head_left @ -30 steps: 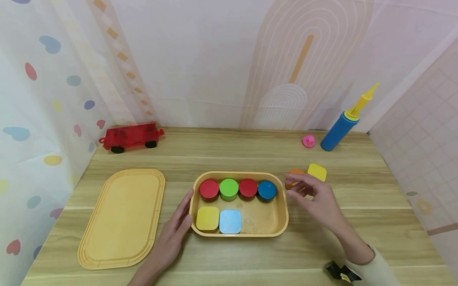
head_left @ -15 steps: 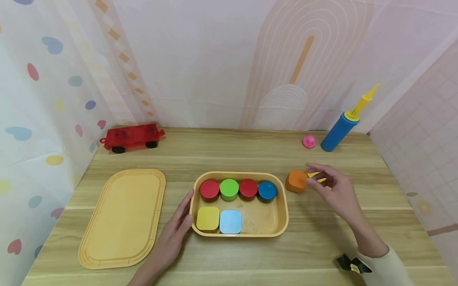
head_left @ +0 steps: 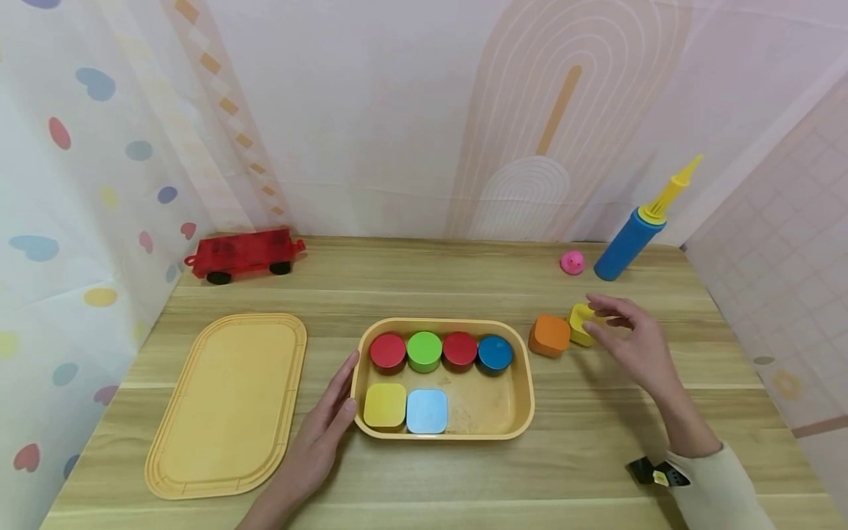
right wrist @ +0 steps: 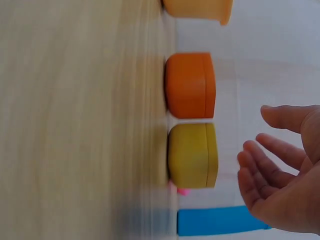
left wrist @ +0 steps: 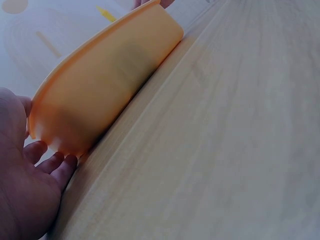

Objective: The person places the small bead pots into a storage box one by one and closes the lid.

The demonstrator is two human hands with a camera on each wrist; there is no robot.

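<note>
My left hand point(head_left: 313, 440) rests against the left end of a yellow-orange plastic tub point(head_left: 490, 433), its fingers and thumb along the wall. In the left wrist view, fingertips touch the tub's side point(left wrist: 100, 80). Inside the tub stand red, green and blue round containers, including a green one point(head_left: 424, 350), plus a yellow square one point(head_left: 385, 405) and a light blue square one point(head_left: 427, 411). My right hand point(head_left: 632, 342) hovers beside a yellow square container point(head_left: 580, 324). The right wrist view shows its fingers apart from that container point(right wrist: 192, 156). Next to it sits an orange square container point(head_left: 549, 336).
A flat yellow-orange lid point(head_left: 228, 405) lies on the left of the wooden table. A red toy wagon point(head_left: 242, 254) stands at the back left. A pink rubber duck point(head_left: 573, 263) and a blue-and-yellow hand pump point(head_left: 628, 243) stand at the back right.
My right hand has moved rightward, from the tub's right end past the orange container to the yellow one. Both containers show more fully. My left hand keeps its place.
</note>
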